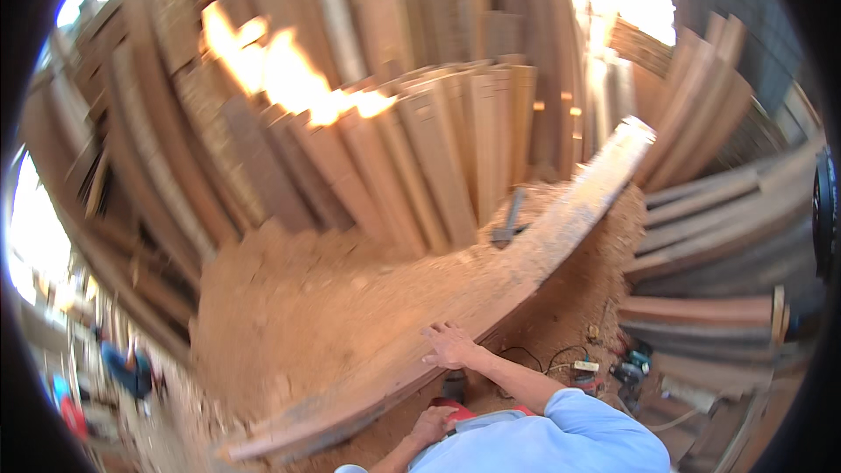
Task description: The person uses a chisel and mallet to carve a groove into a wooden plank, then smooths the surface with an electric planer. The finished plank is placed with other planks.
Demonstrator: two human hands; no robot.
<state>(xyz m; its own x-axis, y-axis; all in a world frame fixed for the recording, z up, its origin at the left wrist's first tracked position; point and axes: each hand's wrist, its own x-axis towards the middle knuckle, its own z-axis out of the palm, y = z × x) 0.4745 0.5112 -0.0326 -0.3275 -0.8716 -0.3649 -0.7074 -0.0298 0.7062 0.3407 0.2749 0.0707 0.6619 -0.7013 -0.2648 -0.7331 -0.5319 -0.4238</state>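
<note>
A long, thick wooden plank [517, 271] lies slantwise before me, from the lower left to the upper right. My right hand [451, 346] rests on its near edge with the fingers spread, holding nothing. Lower down, close to my body, my left hand [432, 425] lies against something red [453, 410], which looks like cloth at my lap. Its fingers appear loosely stretched, though blurred, and no tool shows in them. Beyond the plank, a grey hammer-like tool [510, 221] lies on the sawdust.
Sawdust [298, 298] is heaped along the plank's far side. Many upright boards [438, 158] lean behind it. At right are stacked planks [718, 210], a teal-and-black power tool [632, 363] and a white socket block with cables [585, 367]. A person in blue [130, 370] is at far left.
</note>
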